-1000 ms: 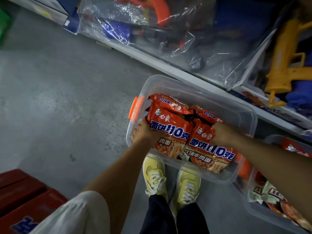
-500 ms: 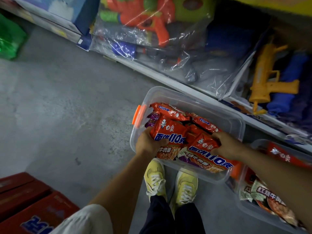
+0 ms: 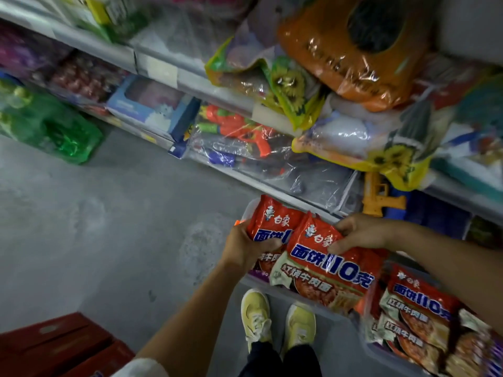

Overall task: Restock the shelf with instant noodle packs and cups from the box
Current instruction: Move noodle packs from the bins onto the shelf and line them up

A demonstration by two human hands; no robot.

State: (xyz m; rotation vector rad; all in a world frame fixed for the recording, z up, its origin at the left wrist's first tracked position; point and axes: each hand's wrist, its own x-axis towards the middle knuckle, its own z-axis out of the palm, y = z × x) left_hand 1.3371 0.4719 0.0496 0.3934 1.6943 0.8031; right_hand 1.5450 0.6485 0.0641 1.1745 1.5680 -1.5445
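Left hand (image 3: 246, 247): fingers curled round the left red noodle pack (image 3: 275, 223) — thumb across its front, gripping it from the left edge.
Right hand (image 3: 359, 234): pinching the upper right edge of the second noodle pack (image 3: 326, 270), thumb on the printed face.
Packs: both held side by side, overlapping slightly, above the clear box (image 3: 254, 280) on the floor.
Box: mostly hidden behind the packs; only a strip of rim and an orange latch (image 3: 239, 222) show.
Second bin (image 3: 381, 352): lower right, holding more noodle packs (image 3: 416, 308), blurred.
Shelf (image 3: 174, 80): straight ahead — stacked with bagged toys and an orange water gun (image 3: 378, 198).
Floor (image 3: 109, 213): grey concrete; yellow shoes (image 3: 277, 319) below the packs, red crates (image 3: 54, 346) at lower left.
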